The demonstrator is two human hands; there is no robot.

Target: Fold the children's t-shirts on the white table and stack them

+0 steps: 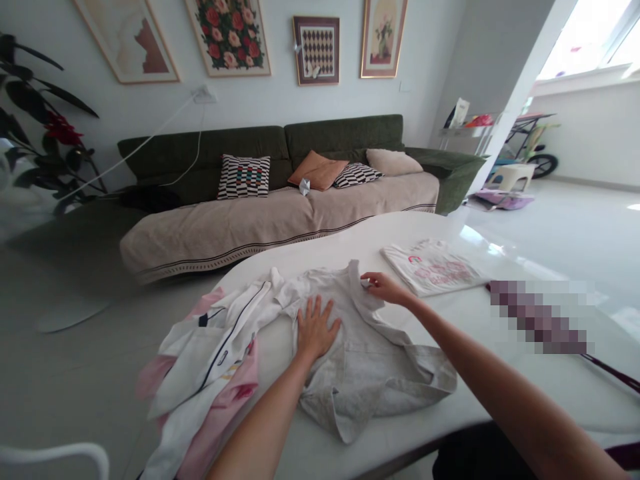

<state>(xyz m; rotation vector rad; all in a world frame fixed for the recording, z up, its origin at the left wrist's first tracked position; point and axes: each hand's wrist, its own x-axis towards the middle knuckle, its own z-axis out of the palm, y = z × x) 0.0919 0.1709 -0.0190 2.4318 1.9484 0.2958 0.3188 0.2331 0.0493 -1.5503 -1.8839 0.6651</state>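
Observation:
A light grey shirt (365, 367) lies spread and creased on the white table, its lower edge partly folded over. My left hand (317, 328) rests flat on the shirt's upper left part with its fingers spread. At the shirt's upper right edge, my right hand (386, 287) pinches the fabric between thumb and fingers. Left of the shirt is a heap of clothes: a white jacket (210, 353) with dark piping on top, and a pink garment (243, 387) showing beneath it. A folded white T-shirt (433, 267) with pink lettering lies beyond my right hand.
The white table (320, 250) has a rounded far edge. On its right lies a purple item (537, 317), blurred out, with a dark strap. A green sofa (215, 157) with several cushions stands behind. At bottom left shows a white curved bar (60, 452).

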